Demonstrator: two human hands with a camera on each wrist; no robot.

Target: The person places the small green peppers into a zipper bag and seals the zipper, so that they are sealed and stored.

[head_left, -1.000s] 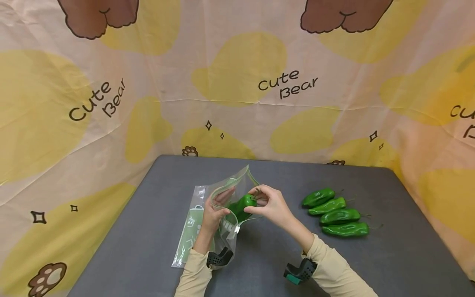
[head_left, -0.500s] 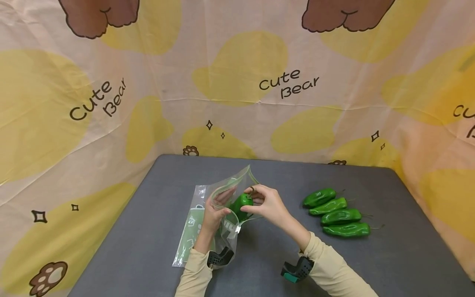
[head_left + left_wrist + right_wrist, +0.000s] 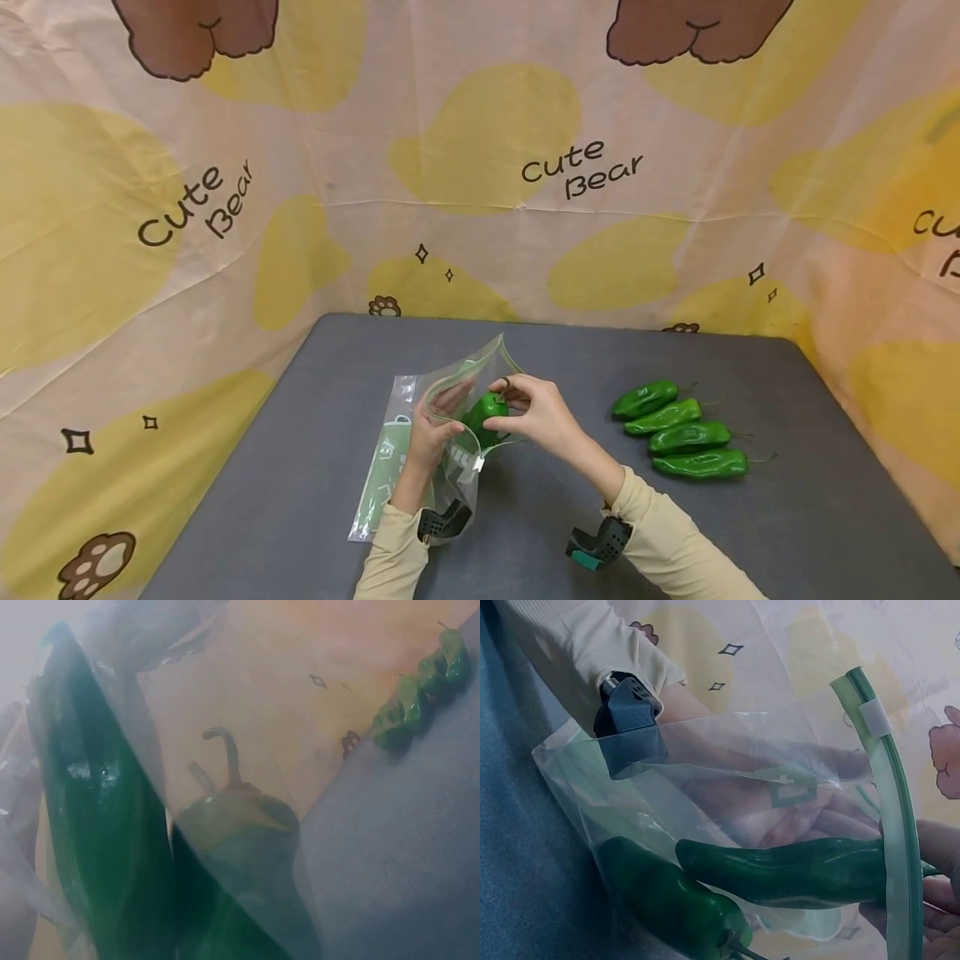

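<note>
A clear slider zip bag (image 3: 459,467) with a green-edged mouth stands open. My left hand (image 3: 429,433) holds it at the mouth, thumb at the rim, fingers seen through the plastic. My right hand (image 3: 546,421) grips a green pepper (image 3: 487,413) near its stem end. In the right wrist view this pepper (image 3: 802,871) lies mostly inside the bag, pointed end inward, with my right fingers (image 3: 937,900) at the mouth. Below it another green pepper (image 3: 675,904) lies in the bag. The left wrist view shows a large pepper (image 3: 105,802) through hazy plastic.
A flat clear packet with a green print (image 3: 386,467) lies on the grey table (image 3: 300,467) beside the bag, on its left. To the right, several green peppers (image 3: 688,436) lie in a slanted row. A printed cloth (image 3: 480,167) hangs behind the table.
My right hand has shifted slightly left, and the pepper in it sits further into the bag. The left hand and bag have stayed nearly still.
</note>
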